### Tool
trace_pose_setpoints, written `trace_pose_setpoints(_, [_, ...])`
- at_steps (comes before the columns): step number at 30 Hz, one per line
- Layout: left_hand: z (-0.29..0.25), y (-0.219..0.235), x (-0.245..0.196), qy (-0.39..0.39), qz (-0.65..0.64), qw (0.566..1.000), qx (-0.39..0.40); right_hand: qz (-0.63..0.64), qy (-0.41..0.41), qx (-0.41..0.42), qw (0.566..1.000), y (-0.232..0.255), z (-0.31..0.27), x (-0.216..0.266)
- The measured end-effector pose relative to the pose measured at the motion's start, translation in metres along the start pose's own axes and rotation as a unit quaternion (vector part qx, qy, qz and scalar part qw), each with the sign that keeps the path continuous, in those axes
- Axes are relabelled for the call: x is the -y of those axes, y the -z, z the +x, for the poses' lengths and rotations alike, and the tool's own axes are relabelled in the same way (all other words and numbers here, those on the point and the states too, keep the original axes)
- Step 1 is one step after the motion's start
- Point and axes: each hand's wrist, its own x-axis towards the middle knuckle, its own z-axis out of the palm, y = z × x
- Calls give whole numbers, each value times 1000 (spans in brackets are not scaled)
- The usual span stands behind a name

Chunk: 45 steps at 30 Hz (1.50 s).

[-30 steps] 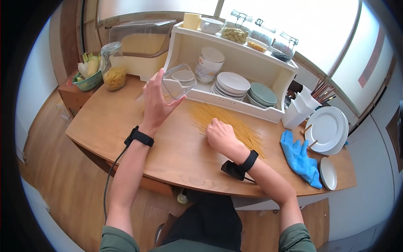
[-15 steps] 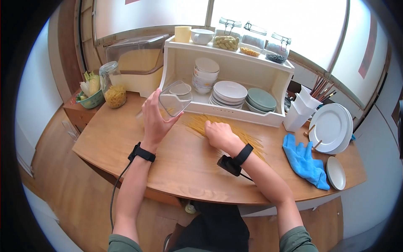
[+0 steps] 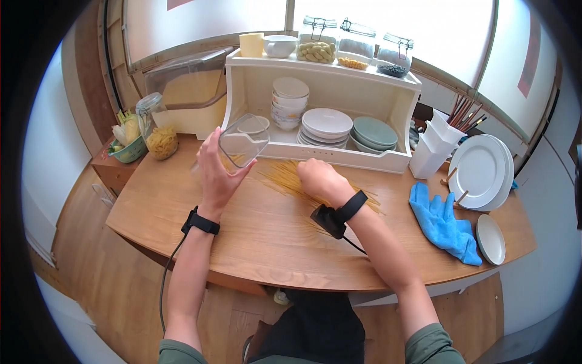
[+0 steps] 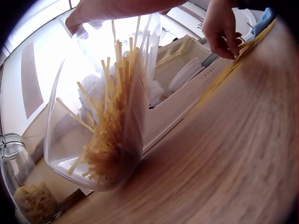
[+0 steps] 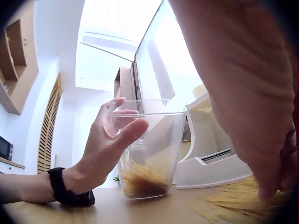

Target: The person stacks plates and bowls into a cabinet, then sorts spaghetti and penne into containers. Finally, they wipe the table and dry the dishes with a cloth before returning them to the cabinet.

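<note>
A clear container is gripped near its rim by my left hand, thumb on one side and fingers on the other. Dry spaghetti strands stand and lean inside it, bunched at the bottom. In the right wrist view the container is slightly tilted with its base close to the tabletop. My right hand is over the loose spaghetti spread on the table; in the left wrist view its fingertips pinch at the strands.
Behind the spaghetti stands a white shelf with bowls and plates, jars on top. To the right are a blue glove, a white bowl and racked plates. A pasta jar stands at the left.
The head view has shifted, moving the shelf left in the picture. My left hand keeps its grip on the container, and my right hand stays at the loose spaghetti.
</note>
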Motion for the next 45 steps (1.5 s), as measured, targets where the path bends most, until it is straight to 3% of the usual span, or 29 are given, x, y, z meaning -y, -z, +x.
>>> trace_pose_setpoints(3, [0, 1, 0, 0, 2, 1000, 1, 56, 37, -5, 998, 0, 11, -16])
trace_pose_setpoints(6, [0, 0, -1, -5, 4, 1000, 2, 161, 17, 50, 986, 24, 5, -15])
trace_pose_setpoints(13, [-2, -1, -10, -16, -9, 1000, 26, 260, 27, 50, 964, 45, 0, -11])
trace_pose_setpoints(18, [-2, -2, -11, -14, -18, 1000, 19, 341, 64, -45, 937, 50, 5, -18])
trace_pose_setpoints(20, [-1, -1, -12, -8, -17, 1000, 21, 358, 40, -58, 931, 59, 2, -17])
trace_pose_setpoints(22, [-1, -1, -13, -12, -14, 1000, 15, 354, 67, -169, 917, 63, 2, -19])
trace_pose_setpoints(23, [-1, 0, -13, -11, -15, 1000, 17, 402, 86, -224, 884, 62, 6, -19])
trace_pose_setpoints(24, [0, 1, -15, -12, -17, 1000, 13, 403, 85, -222, 884, 61, 8, -19])
trace_pose_setpoints(27, [2, 0, -18, -10, -27, 1000, 10, 459, 114, -378, 796, 71, 2, -5])
trace_pose_setpoints(28, [1, 1, -17, -8, -30, 999, 7, 465, 110, -373, 795, 71, 2, -2])
trace_pose_setpoints(30, [0, 2, -19, -8, -22, 1000, 12, 526, 166, -433, 712, 69, 2, 10])
trace_pose_setpoints(34, [0, 0, -16, -23, -24, 999, 3, 533, 218, -460, 676, 65, -1, 29])
trace_pose_setpoints(35, [-1, 0, -16, -24, -22, 999, 5, 536, 218, -460, 673, 62, -1, 32])
trace_pose_setpoints(37, [0, -1, -16, -21, -34, 999, 3, 510, 217, -414, 722, 55, -3, 36])
trace_pose_setpoints(38, [-1, -1, -15, -22, -33, 999, 4, 511, 217, -415, 721, 52, -2, 38])
trace_pose_setpoints(41, [-1, -2, -14, -28, -36, 999, -3, 505, 194, -209, 815, 43, 1, 38])
trace_pose_setpoints(45, [-1, -1, -13, -26, -44, 999, -7, 509, 167, -202, 820, 48, 2, 26])
